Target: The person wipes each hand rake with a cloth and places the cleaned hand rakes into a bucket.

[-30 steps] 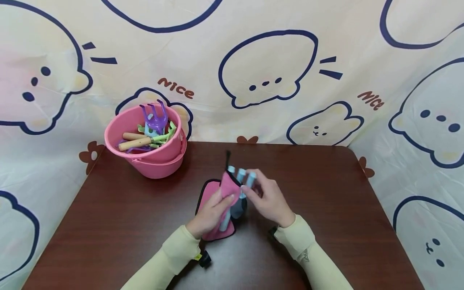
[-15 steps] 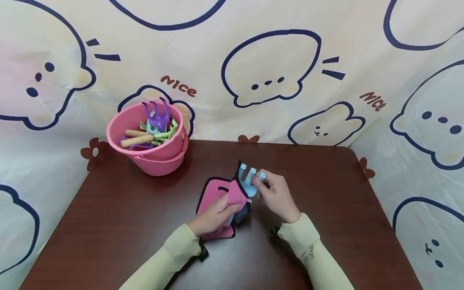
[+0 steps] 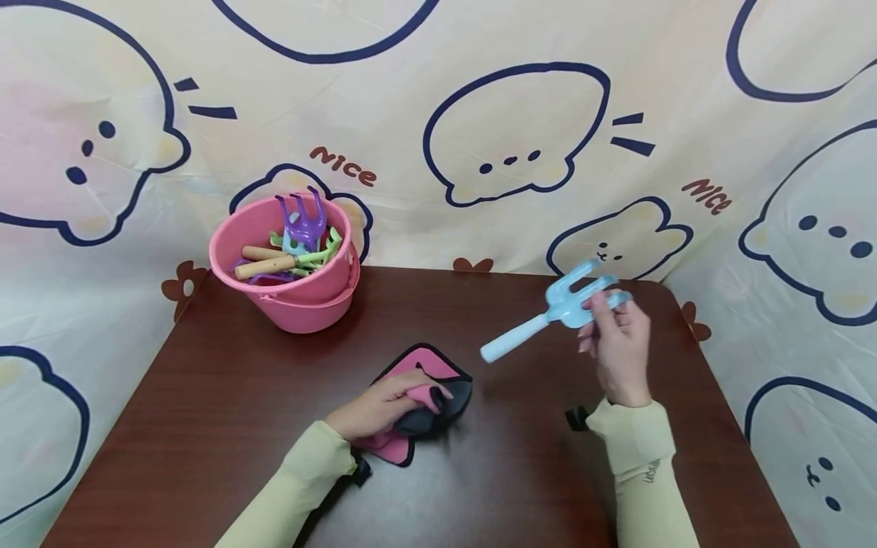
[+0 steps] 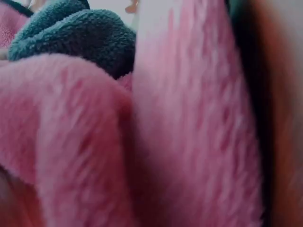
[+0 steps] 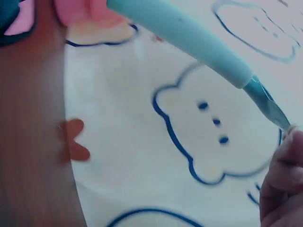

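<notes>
My right hand (image 3: 625,348) pinches a light blue toy garden fork (image 3: 567,307) by its tines, raised above the table's right side. The fork's handle points down and to the left; in the right wrist view that pale blue handle (image 5: 189,42) crosses the top. My left hand (image 3: 381,402) grips a folded cloth (image 3: 430,361), pink on one side and dark grey on the other with black edging, at the middle of the table. Fuzzy pink and grey folds of this cloth (image 4: 194,113) fill the left wrist view.
Two nested pink buckets (image 3: 301,313) stand at the back left. Inside lie a purple toy fork (image 3: 306,228), wooden-handled tools (image 3: 266,267) and green pieces. A cartoon-printed sheet (image 3: 384,99) hangs behind the brown table (image 3: 521,464).
The blue fork has come out of the cloth, carried right and upward by my right hand. My left hand has lowered with the cloth and shifted slightly left.
</notes>
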